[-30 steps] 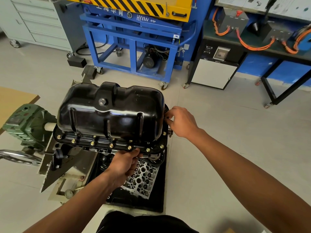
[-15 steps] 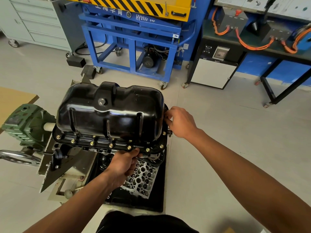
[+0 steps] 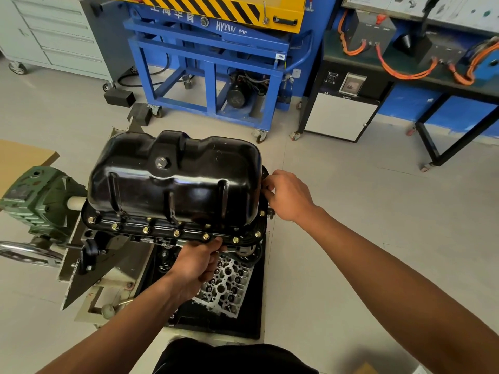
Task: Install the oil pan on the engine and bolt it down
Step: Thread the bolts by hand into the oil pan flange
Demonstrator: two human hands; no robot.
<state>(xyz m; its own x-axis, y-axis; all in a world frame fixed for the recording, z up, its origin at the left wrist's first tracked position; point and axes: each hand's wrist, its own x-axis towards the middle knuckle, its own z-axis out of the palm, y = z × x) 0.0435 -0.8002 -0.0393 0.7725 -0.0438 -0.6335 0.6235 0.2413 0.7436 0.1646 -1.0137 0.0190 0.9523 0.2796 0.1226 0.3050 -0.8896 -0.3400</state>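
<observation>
Two bare hands flank the glossy black pressed-steel oil pan (image 3: 175, 182), seated flange-down on the dark engine (image 3: 164, 251) with its long axis running left to right: the left hand (image 3: 197, 263) grips the near flange, and the right hand (image 3: 287, 195) curls its fingers onto the right-end rim.

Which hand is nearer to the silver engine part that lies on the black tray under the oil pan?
Left. The left hand grips the near edge of the oil pan, just above the silver engine part. The right hand is farther, at the pan's right end.
</observation>
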